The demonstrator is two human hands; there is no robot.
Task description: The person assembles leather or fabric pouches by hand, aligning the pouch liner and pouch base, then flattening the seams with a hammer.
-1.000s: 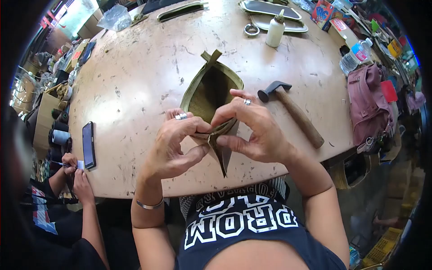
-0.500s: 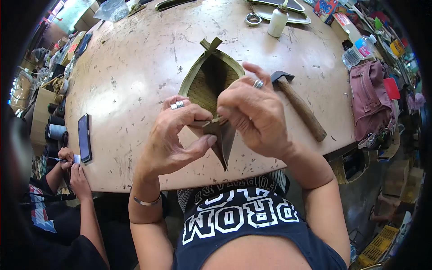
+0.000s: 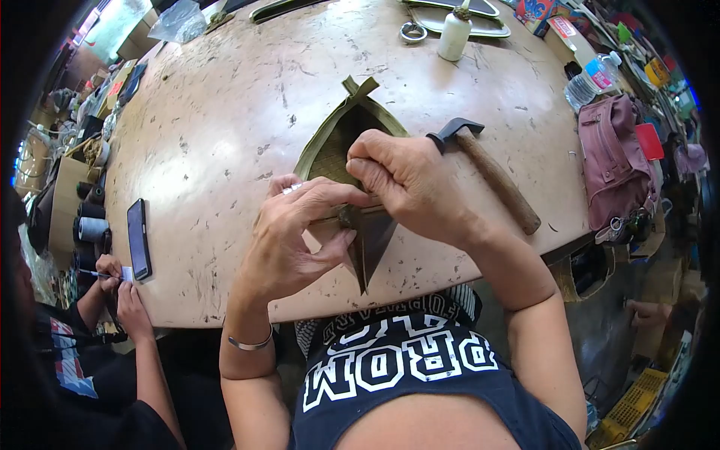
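An olive-green piece with a patterned inside and pale strip edging (image 3: 321, 147) stands on the table, open at the top. It tapers to points, and two strip ends cross at its far tip. My left hand (image 3: 281, 229) is closed on its near edge, thumb below and fingers above. Over the opening, my right hand (image 3: 416, 184) is closed in a pinch beside the left fingertips; what it holds, if anything, is hidden. Right of that hand lies a hammer with a dark head and wooden handle (image 3: 501, 184).
A phone (image 3: 139, 238) lies at the left, beside another person's hands (image 3: 124, 289) holding a pen. At the back are a white bottle (image 3: 454, 36), a tape roll (image 3: 412, 32) and trays. A water bottle (image 3: 592, 82) and pink bag (image 3: 616, 161) stand right.
My right hand has moved left and turned over, its raised fingers now curled into a pinch near my left fingertips. The left fingers have shifted slightly along the piece's edge.
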